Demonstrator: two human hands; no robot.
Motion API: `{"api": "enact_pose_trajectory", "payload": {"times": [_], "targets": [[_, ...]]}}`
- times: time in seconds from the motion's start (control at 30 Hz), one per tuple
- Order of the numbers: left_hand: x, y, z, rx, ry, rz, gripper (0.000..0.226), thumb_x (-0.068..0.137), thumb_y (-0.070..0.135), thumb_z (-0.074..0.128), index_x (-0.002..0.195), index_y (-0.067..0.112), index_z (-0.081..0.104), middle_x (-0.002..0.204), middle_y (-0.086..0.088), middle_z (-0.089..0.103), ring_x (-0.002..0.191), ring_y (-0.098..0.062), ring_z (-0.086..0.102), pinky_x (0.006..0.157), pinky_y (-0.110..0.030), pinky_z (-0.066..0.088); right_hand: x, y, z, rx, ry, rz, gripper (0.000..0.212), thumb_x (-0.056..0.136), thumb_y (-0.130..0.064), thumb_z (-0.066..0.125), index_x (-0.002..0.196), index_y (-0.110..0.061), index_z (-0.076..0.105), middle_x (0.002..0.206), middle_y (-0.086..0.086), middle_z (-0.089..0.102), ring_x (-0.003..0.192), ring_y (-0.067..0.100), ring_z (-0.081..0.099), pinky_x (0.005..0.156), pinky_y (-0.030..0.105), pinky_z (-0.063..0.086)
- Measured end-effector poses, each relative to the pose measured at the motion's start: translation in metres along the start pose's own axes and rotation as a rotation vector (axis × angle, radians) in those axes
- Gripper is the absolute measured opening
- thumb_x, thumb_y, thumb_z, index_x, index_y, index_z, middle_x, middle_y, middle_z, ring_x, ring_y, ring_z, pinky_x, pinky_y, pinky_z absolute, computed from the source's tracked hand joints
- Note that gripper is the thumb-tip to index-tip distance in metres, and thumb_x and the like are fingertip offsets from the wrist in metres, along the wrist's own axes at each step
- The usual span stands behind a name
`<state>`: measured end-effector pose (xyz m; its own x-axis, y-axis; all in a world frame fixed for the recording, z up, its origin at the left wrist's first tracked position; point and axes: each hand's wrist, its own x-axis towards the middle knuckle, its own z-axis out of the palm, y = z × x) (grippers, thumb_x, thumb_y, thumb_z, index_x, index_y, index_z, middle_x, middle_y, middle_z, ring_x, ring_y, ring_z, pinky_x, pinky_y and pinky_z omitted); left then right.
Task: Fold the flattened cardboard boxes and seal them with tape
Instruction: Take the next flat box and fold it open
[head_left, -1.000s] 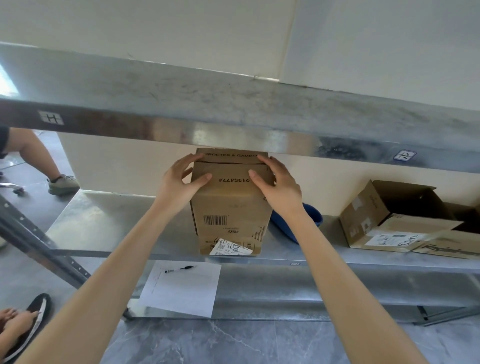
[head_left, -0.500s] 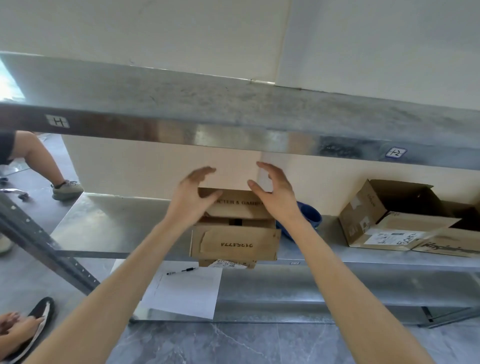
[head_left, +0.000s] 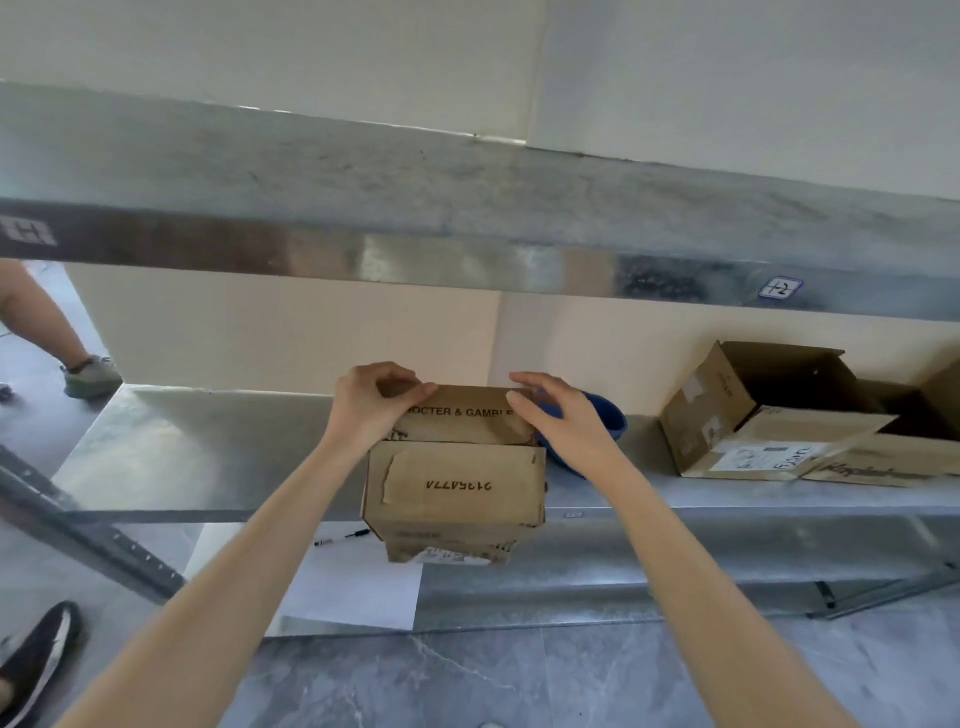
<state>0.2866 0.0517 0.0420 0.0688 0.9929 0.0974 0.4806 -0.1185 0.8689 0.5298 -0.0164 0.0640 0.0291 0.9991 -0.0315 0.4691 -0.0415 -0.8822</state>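
Observation:
A brown cardboard box (head_left: 457, 488) stands at the front edge of the metal shelf (head_left: 197, 447), its near top flap lying flat and its far flap, printed "PROCTER & GAMBLE", raised. My left hand (head_left: 371, 410) pinches the far flap's left top corner between thumb and fingers. My right hand (head_left: 561, 421) has its fingers spread on the flap's right end, thumb on the printed face. No tape shows in view.
A blue bowl-like object (head_left: 597, 421) sits just behind my right hand. Open cardboard boxes (head_left: 769, 415) lie on the shelf at the right. An upper shelf beam (head_left: 467, 260) runs overhead. Paper (head_left: 358, 587) with a pen (head_left: 340, 538) lies below. Another person's leg (head_left: 62, 343) and shoes stand at left.
The box has been lowered onto the shelf edge and is seen from above. Both hands moved from its sides to the far top flap, the left now pinching its corner.

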Motion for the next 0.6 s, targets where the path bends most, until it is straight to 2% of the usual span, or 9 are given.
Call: {"api": "enact_pose_trajectory", "payload": {"times": [0.1, 0.17, 0.3, 0.37, 0.4, 0.47, 0.53, 0.6], "targets": [[0.002, -0.001, 0.0, 0.003, 0.033, 0.0, 0.023, 0.078, 0.037, 0.084, 0.087, 0.017, 0.076, 0.085, 0.013, 0.069, 0.082, 0.009, 0.057, 0.067, 0.002, 0.038, -0.02, -0.001, 0.004, 0.049, 0.004, 0.004, 0.058, 0.08, -0.069, 0.058, 0.129, -0.04, 0.058, 0.128, -0.024, 0.057, 0.125, -0.002, 0.048, 0.112, 0.033, 0.041], [0.003, -0.002, -0.001, -0.018, 0.05, -0.013, 0.025, 0.077, 0.036, 0.085, 0.086, 0.014, 0.075, 0.084, 0.012, 0.07, 0.082, 0.007, 0.058, 0.065, 0.001, 0.038, -0.029, 0.0, 0.008, 0.038, -0.014, -0.021, 0.072, 0.072, -0.075, 0.062, 0.133, -0.039, 0.054, 0.136, -0.017, 0.052, 0.13, 0.004, 0.047, 0.112, 0.036, 0.041], [-0.001, 0.001, -0.009, -0.072, 0.065, -0.019, 0.019, 0.079, 0.031, 0.084, 0.085, 0.017, 0.074, 0.092, 0.005, 0.073, 0.09, 0.0, 0.064, 0.067, -0.003, 0.045, -0.034, 0.002, 0.018, -0.015, -0.004, -0.04, 0.079, 0.067, -0.057, 0.081, 0.136, -0.041, 0.048, 0.138, -0.011, 0.047, 0.127, 0.007, 0.048, 0.11, 0.039, 0.044], [-0.007, 0.003, -0.02, -0.092, 0.091, -0.004, 0.014, 0.083, 0.029, 0.081, 0.089, 0.019, 0.072, 0.1, 0.006, 0.072, 0.096, 0.0, 0.065, 0.08, -0.02, 0.055, -0.033, 0.005, 0.023, -0.042, 0.054, -0.049, 0.076, 0.074, -0.047, 0.082, 0.141, -0.036, 0.046, 0.138, -0.008, 0.049, 0.127, 0.007, 0.049, 0.109, 0.041, 0.044], [-0.011, 0.002, -0.026, -0.082, 0.098, 0.004, 0.016, 0.085, 0.031, 0.078, 0.094, 0.021, 0.071, 0.105, 0.007, 0.071, 0.099, -0.001, 0.066, 0.088, -0.031, 0.056, -0.033, 0.006, 0.026, -0.055, 0.077, -0.046, 0.076, 0.076, -0.049, 0.079, 0.143, -0.036, 0.044, 0.138, -0.009, 0.051, 0.127, 0.008, 0.049, 0.109, 0.041, 0.044], [-0.027, -0.002, -0.036, -0.101, 0.065, -0.003, 0.029, 0.087, 0.042, 0.074, 0.108, 0.024, 0.068, 0.119, 0.009, 0.065, 0.107, -0.005, 0.065, 0.09, -0.042, 0.057, -0.033, 0.01, 0.03, -0.076, 0.116, -0.006, 0.078, 0.075, -0.062, 0.07, 0.145, -0.043, 0.04, 0.138, -0.013, 0.053, 0.128, 0.009, 0.05, 0.108, 0.043, 0.045], [-0.049, -0.008, -0.041, -0.132, -0.045, -0.012, 0.053, 0.082, 0.058, 0.069, 0.126, 0.031, 0.06, 0.129, 0.012, 0.058, 0.114, -0.008, 0.062, 0.083, -0.04, 0.06, -0.035, 0.013, 0.034, -0.102, 0.151, 0.035, 0.076, 0.077, -0.069, 0.064, 0.144, -0.052, 0.033, 0.136, -0.022, 0.053, 0.125, 0.006, 0.05, 0.108, 0.042, 0.043], [-0.069, -0.014, -0.037, -0.112, -0.175, 0.001, 0.074, 0.075, 0.065, 0.068, 0.141, 0.039, 0.046, 0.14, 0.015, 0.052, 0.125, -0.007, 0.055, 0.097, -0.038, 0.054, -0.035, 0.014, 0.036, -0.095, 0.161, 0.057, 0.072, 0.08, -0.07, 0.062, 0.142, -0.059, 0.028, 0.129, -0.03, 0.05, 0.12, 0.004, 0.05, 0.107, 0.039, 0.042]]}}
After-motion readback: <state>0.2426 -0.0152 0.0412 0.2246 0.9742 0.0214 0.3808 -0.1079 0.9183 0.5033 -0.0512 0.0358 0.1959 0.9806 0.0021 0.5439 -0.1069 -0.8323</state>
